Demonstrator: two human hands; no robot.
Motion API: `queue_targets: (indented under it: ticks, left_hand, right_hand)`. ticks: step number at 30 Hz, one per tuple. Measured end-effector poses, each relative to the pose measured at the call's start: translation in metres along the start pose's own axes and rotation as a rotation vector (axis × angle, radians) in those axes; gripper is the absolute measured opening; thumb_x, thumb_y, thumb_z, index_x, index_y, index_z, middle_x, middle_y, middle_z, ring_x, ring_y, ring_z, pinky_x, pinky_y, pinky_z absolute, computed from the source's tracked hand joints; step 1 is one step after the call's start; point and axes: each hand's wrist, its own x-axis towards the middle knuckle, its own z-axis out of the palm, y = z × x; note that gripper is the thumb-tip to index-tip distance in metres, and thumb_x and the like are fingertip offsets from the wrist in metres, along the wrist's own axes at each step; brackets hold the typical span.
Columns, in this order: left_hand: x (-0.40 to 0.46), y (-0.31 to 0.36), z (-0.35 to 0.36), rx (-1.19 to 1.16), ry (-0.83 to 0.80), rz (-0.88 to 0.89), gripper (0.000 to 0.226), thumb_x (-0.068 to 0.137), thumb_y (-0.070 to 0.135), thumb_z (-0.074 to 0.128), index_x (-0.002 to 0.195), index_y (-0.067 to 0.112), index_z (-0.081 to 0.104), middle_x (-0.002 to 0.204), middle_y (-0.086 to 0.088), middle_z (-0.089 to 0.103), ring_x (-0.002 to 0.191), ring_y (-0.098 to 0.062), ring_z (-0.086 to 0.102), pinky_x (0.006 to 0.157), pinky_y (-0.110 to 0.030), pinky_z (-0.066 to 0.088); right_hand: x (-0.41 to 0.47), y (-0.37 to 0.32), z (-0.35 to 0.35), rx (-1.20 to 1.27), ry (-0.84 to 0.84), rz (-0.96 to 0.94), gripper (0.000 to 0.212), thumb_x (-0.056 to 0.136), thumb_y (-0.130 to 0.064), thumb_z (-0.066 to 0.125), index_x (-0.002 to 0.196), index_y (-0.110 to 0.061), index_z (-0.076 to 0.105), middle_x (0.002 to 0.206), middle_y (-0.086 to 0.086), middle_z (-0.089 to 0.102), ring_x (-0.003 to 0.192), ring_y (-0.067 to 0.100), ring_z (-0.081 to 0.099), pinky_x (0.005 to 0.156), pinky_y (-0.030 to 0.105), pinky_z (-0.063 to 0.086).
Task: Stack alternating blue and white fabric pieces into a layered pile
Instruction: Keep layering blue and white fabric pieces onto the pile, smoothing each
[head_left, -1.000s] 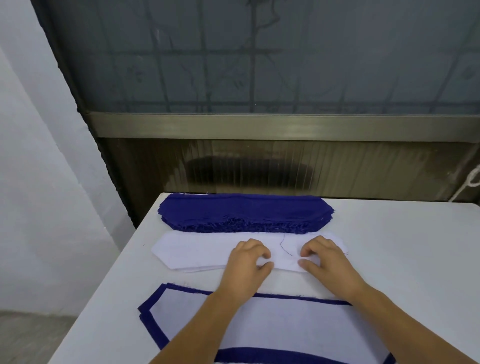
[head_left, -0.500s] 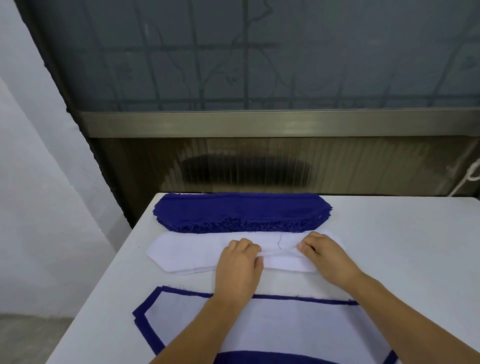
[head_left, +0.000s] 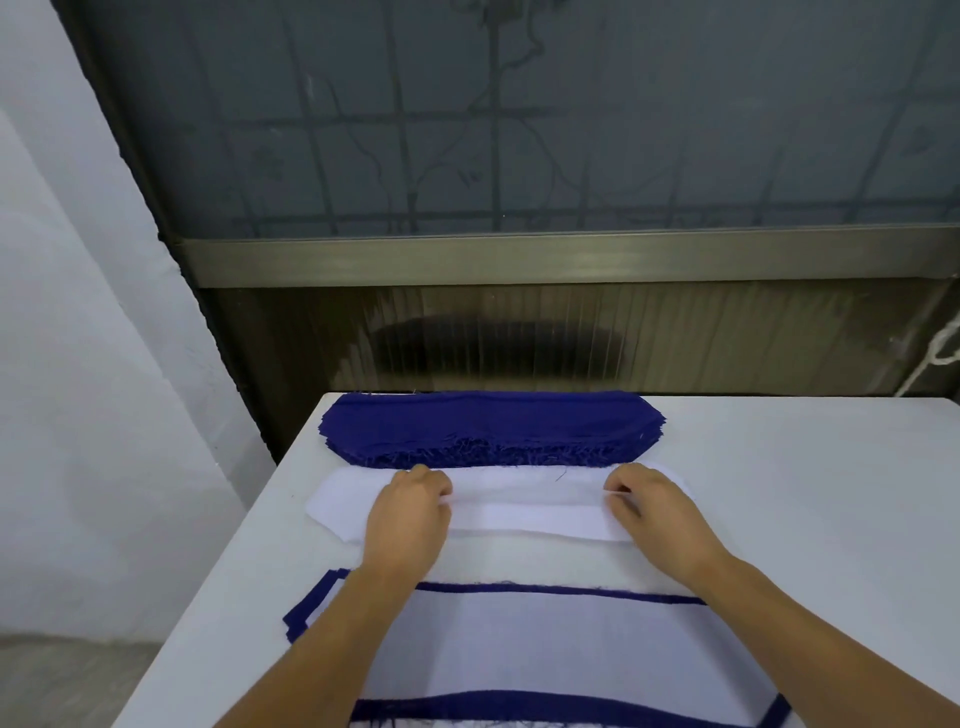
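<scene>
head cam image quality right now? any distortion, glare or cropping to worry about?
Head view: wide-angle bending at the edges, the table edges splay; light soft and even, no glare; left hand and right hand sharp on the white pile; layered pile cut off at the bottom.

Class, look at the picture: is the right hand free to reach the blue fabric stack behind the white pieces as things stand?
Probably not yet. The right hand is pinching the top white piece, as is the left hand. The blue stack lies just beyond with nothing between, so only the occupied grip hinders it.
</scene>
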Motion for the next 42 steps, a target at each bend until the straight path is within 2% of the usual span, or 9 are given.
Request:
queue_targets:
  ticks: [6, 10, 13, 18, 21, 24, 28, 35, 42]
  left_hand:
    - [-0.028, -0.027, -0.050, 0.081, 0.004, 0.058, 0.025, 0.094, 0.015, 0.056, 0.113, 0.024, 0.068, 0.112, 0.007, 0.064, 0.100, -0.010, 0.056, 0.089, -0.018, 0.041]
    - [-0.076, -0.037, -0.065, 0.040, -0.028, 0.293, 0.038, 0.057, -0.009, 0.082, 0.085, 0.016, 0.075, 0.084, 0.005, 0.067, 0.072, -0.014, 0.061, 0.069, -0.019, 0.044]
    - [-0.099, -0.044, -0.063, 0.070, -0.083, 0.348, 0.049, 0.040, -0.006, 0.089, 0.080, 0.017, 0.074, 0.081, 0.007, 0.066, 0.069, -0.015, 0.061, 0.069, -0.022, 0.040]
    - [-0.114, -0.050, -0.056, 0.031, -0.075, 0.386, 0.043, 0.047, -0.005, 0.084, 0.083, 0.017, 0.073, 0.086, 0.006, 0.066, 0.074, -0.015, 0.061, 0.071, -0.023, 0.040]
    - [-0.117, -0.048, -0.057, 0.015, -0.030, 0.428, 0.026, 0.066, 0.004, 0.061, 0.083, 0.019, 0.074, 0.088, 0.007, 0.066, 0.078, -0.011, 0.057, 0.069, -0.022, 0.042]
    - [-0.121, -0.045, -0.057, 0.016, -0.013, 0.445, 0.036, 0.072, 0.012, 0.040, 0.083, 0.018, 0.075, 0.087, 0.008, 0.065, 0.078, -0.010, 0.056, 0.069, -0.021, 0.041]
    - [-0.124, -0.045, -0.058, -0.010, -0.007, 0.461, 0.036, 0.074, 0.013, 0.040, 0.080, 0.018, 0.075, 0.085, 0.008, 0.066, 0.081, -0.005, 0.050, 0.070, -0.017, 0.040]
    - [-0.124, -0.050, -0.054, -0.062, 0.005, 0.468, 0.036, 0.075, 0.009, 0.041, 0.078, 0.017, 0.076, 0.084, 0.008, 0.066, 0.083, -0.001, 0.048, 0.069, -0.017, 0.043]
    - [-0.125, -0.050, -0.050, -0.090, 0.044, 0.458, 0.033, 0.074, 0.012, 0.041, 0.071, 0.017, 0.074, 0.081, 0.007, 0.066, 0.083, 0.000, 0.048, 0.069, -0.018, 0.043]
  right_hand:
    - [-0.038, -0.003, -0.027, -0.062, 0.080, -0.152, 0.013, 0.089, -0.010, 0.060, 0.087, -0.022, 0.061, 0.088, -0.015, 0.058, 0.081, 0.008, 0.053, 0.076, 0.020, 0.043]
    - [-0.092, 0.005, -0.036, -0.124, 0.162, -0.304, 0.012, 0.087, -0.007, 0.060, 0.083, -0.018, 0.063, 0.090, -0.012, 0.060, 0.081, 0.010, 0.056, 0.080, 0.019, 0.039]
    - [-0.122, 0.012, -0.032, -0.170, 0.183, -0.352, 0.024, 0.080, -0.016, 0.045, 0.082, -0.014, 0.069, 0.093, -0.007, 0.064, 0.089, 0.008, 0.052, 0.089, 0.015, 0.034]
    - [-0.138, 0.014, -0.026, -0.190, 0.185, -0.345, 0.030, 0.073, -0.012, 0.040, 0.075, -0.013, 0.070, 0.088, -0.004, 0.067, 0.087, 0.008, 0.051, 0.089, 0.011, 0.031]
    - [-0.138, 0.014, -0.023, -0.208, 0.214, -0.359, 0.030, 0.073, -0.012, 0.040, 0.073, -0.013, 0.070, 0.087, -0.004, 0.068, 0.087, 0.009, 0.050, 0.090, 0.010, 0.031]
    - [-0.140, 0.017, -0.024, -0.213, 0.236, -0.354, 0.039, 0.087, -0.015, 0.034, 0.073, -0.013, 0.070, 0.088, -0.004, 0.068, 0.087, 0.009, 0.050, 0.088, 0.011, 0.032]
    - [-0.144, 0.021, -0.025, -0.193, 0.254, -0.353, 0.057, 0.096, -0.027, 0.021, 0.072, -0.012, 0.071, 0.089, -0.005, 0.068, 0.085, 0.008, 0.051, 0.085, 0.012, 0.033]
    - [-0.149, 0.024, -0.026, -0.177, 0.219, -0.339, 0.031, 0.075, -0.016, 0.041, 0.072, -0.012, 0.072, 0.090, -0.006, 0.069, 0.087, 0.005, 0.052, 0.082, 0.011, 0.037]
    - [-0.151, 0.023, -0.029, -0.071, 0.176, -0.321, 0.024, 0.074, -0.017, 0.044, 0.071, -0.016, 0.069, 0.090, -0.014, 0.065, 0.089, -0.004, 0.053, 0.077, 0.007, 0.039]
